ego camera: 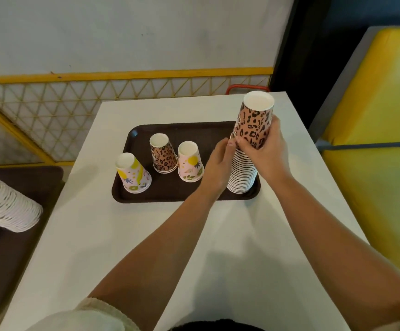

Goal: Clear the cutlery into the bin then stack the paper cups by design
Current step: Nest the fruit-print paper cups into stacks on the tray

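- Gripping the top leopard cup (254,125) in our right hand (263,149), we are seating it on the tall stack (242,173) at the tray's (170,197) right end.
- Our left hand (218,161) is bracing the stack's side, fingers fairly straight.
- The stack's long axis is standing upright, tilting slightly.
- The leopard pile (164,154) is lying left of both hands, nearer our left; fruit cups (133,173) are flanking it.

Matt paper leopard-print cups (254,130), smooth dark plastic tray (170,194), matt white tabletop (127,235)
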Tool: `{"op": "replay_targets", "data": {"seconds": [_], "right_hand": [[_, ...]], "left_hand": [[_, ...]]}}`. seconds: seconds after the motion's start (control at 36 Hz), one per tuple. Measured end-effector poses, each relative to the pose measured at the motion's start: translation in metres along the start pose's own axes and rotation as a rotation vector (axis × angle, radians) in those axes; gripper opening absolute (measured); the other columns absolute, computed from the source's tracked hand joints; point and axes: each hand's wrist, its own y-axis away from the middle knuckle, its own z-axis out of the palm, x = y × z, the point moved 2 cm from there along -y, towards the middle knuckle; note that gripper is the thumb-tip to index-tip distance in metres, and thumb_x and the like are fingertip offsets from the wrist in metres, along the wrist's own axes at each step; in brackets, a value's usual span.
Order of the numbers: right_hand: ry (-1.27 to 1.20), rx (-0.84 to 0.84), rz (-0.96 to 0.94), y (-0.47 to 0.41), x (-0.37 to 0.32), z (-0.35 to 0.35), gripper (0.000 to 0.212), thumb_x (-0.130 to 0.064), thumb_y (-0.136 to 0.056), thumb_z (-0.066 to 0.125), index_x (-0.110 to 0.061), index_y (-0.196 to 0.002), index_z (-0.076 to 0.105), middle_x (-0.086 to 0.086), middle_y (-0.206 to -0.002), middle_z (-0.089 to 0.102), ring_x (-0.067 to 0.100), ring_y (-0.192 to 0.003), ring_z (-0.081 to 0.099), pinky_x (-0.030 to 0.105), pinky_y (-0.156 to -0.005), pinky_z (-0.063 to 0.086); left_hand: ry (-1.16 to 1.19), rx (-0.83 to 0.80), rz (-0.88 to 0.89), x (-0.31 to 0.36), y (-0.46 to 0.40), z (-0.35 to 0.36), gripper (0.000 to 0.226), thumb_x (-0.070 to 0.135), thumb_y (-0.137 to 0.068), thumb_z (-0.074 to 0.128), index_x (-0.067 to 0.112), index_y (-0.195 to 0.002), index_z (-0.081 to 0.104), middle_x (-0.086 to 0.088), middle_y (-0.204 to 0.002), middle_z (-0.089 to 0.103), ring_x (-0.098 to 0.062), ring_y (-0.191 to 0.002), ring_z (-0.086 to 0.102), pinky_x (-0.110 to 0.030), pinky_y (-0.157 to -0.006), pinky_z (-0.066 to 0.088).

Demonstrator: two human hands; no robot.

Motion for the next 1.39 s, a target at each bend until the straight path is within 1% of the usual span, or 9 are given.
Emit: {"op": "replay_targets", "data": {"seconds": [0.14, 0.28, 0.42, 0.5, 0.67, 0.78, 0.89, 1.19, 1.39], "right_hand": [[-0.007, 0.267, -0.109, 0.02, -0.023, -0.005, 0.084, -0.049, -0.077, 0.067, -0.015, -0.141, 0.027, 0.008, -0.144, 0.033, 0.016, -0.133, 0.033, 0.041, -0.107, 0.039], [-0.058, 0.462, -0.51, 0.031, -0.072, -0.003, 0.052, -0.032, -0.084, 0.064, -0.02, -0.126, 0.035, 0.003, -0.132, 0.041, 0.016, -0.124, 0.04, 0.041, -0.101, 0.042], [-0.181, 0.213, -0.615, 0.039, -0.108, 0.022, 0.042, -0.011, -0.084, 0.062, -0.001, -0.122, 0.048, 0.015, -0.12, 0.055, 0.014, -0.111, 0.05, 0.022, -0.096, 0.044], [-0.176, 0.036, -0.605, 0.047, -0.124, 0.048, 0.04, -0.011, -0.084, 0.061, -0.002, -0.121, 0.05, 0.01, -0.119, 0.055, 0.009, -0.107, 0.05, 0.006, -0.088, 0.038], [-0.166, -0.274, -0.583, 0.064, -0.147, 0.113, 0.04, -0.009, -0.082, 0.063, -0.01, -0.121, 0.052, 0.004, -0.119, 0.053, 0.011, -0.106, 0.053, 0.002, -0.084, 0.036], [-0.154, -0.404, -0.604, 0.081, -0.166, 0.157, 0.041, -0.008, -0.082, 0.064, -0.01, -0.121, 0.052, 0.004, -0.12, 0.051, 0.011, -0.106, 0.052, 0.006, -0.082, 0.037], [-0.144, -0.443, -0.604, 0.096, -0.187, 0.197, 0.04, -0.008, -0.082, 0.064, -0.01, -0.121, 0.052, 0.005, -0.12, 0.051, 0.003, -0.102, 0.046, -0.003, -0.081, 0.03], [-0.18, -0.506, -0.521, 0.139, -0.241, 0.308, 0.04, -0.011, -0.081, 0.064, -0.012, -0.12, 0.053, 0.002, -0.119, 0.05, 0.013, -0.106, 0.054, 0.009, -0.082, 0.036], [-0.233, -0.527, -0.414, 0.155, -0.273, 0.356, 0.053, -0.02, -0.081, 0.068, -0.013, -0.128, 0.045, 0.004, -0.128, 0.045, 0.012, -0.113, 0.05, 0.011, -0.083, 0.036]], "left_hand": [[-0.034, 0.151, 0.042, 0.0, 0.011, -0.02, 0.041, 0.033, -0.103, 0.032, 0.013, -0.136, 0.046, 0.008, -0.125, 0.048, 0.004, -0.107, 0.037, -0.014, -0.09, 0.027], [-0.144, 0.418, 0.198, 0.005, 0.023, -0.054, 0.031, 0.024, -0.096, 0.052, 0.013, -0.125, 0.056, 0.0, -0.124, 0.057, -0.009, -0.107, 0.053, -0.024, -0.093, 0.044], [-0.254, 0.662, 0.386, 0.016, 0.045, -0.097, 0.026, 0.015, -0.09, 0.052, 0.012, -0.116, 0.059, -0.002, -0.116, 0.054, -0.014, -0.105, 0.054, -0.029, -0.085, 0.048], [-0.337, 0.759, 0.429, 0.016, 0.06, -0.127, 0.025, 0.012, -0.09, 0.053, 0.01, -0.114, 0.06, -0.004, -0.116, 0.055, 0.0, -0.096, 0.051, -0.009, -0.082, 0.04], [-0.402, 0.931, 0.338, -0.004, 0.09, -0.195, 0.029, 0.014, -0.09, 0.054, 0.014, -0.119, 0.057, 0.005, -0.119, 0.052, -0.021, -0.114, 0.046, -0.023, -0.091, 0.037], [-0.403, 1.045, 0.238, -0.025, 0.108, -0.241, 0.038, 0.012, -0.088, 0.057, 0.01, -0.125, 0.05, -0.006, -0.13, 0.048, -0.025, -0.118, 0.041, -0.011, -0.084, 0.027], [-0.386, 1.084, 0.186, -0.044, 0.123, -0.283, 0.05, 0.01, -0.086, 0.06, 0.008, -0.133, 0.042, -0.012, -0.139, 0.038, -0.023, -0.124, 0.034, 0.004, -0.086, 0.019], [-0.362, 1.046, 0.134, -0.114, 0.142, -0.398, 0.078, 0.015, -0.076, 0.067, 0.004, -0.141, 0.025, -0.011, -0.143, 0.023, -0.031, -0.135, 0.029, -0.045, -0.11, 0.034], [-0.357, 0.871, 0.075, -0.141, 0.128, -0.442, 0.092, 0.01, -0.075, 0.077, -0.003, -0.144, 0.017, -0.019, -0.15, 0.021, -0.03, -0.142, 0.019, -0.019, -0.108, 0.017]]}}
